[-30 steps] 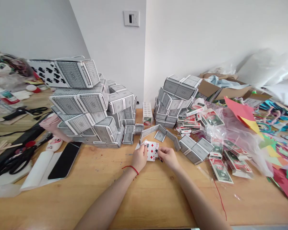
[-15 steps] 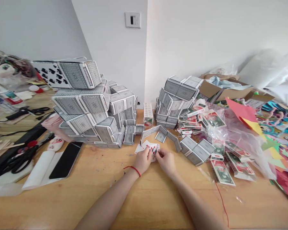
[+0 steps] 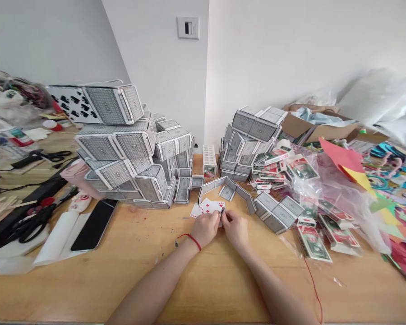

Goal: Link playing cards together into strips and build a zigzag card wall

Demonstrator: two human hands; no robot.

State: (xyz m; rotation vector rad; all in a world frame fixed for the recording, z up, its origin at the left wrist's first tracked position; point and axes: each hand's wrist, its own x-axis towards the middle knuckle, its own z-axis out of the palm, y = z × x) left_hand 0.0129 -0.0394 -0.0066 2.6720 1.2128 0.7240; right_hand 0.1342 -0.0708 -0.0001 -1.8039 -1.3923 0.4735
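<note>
My left hand [image 3: 205, 228], with a red cord at the wrist, is closed with its fingertips on a playing card. Right beside it, my right hand [image 3: 236, 229] pinches the edge of the same card, which my fingers mostly cover. Under and behind the fingertips, face-up playing cards [image 3: 207, 206] with red diamonds lie fanned on the table. Just beyond them stands a chain of folded grey-backed cards [image 3: 212, 184] in an open bent shape. A block of folded cards [image 3: 278, 212] lies to the right of my right hand.
Stacked card blocks rise at the left [image 3: 130, 146] and the right [image 3: 253, 131]. A phone [image 3: 94, 225] and scissors [image 3: 37, 222] lie on the left. Several card boxes [image 3: 314, 243], plastic wrap and coloured paper [image 3: 341, 155] crowd the right side.
My left fingers have moved slightly right, closer to my right fingertips. More of the fanned diamond cards shows behind my hands. The card stacks have stayed put.
</note>
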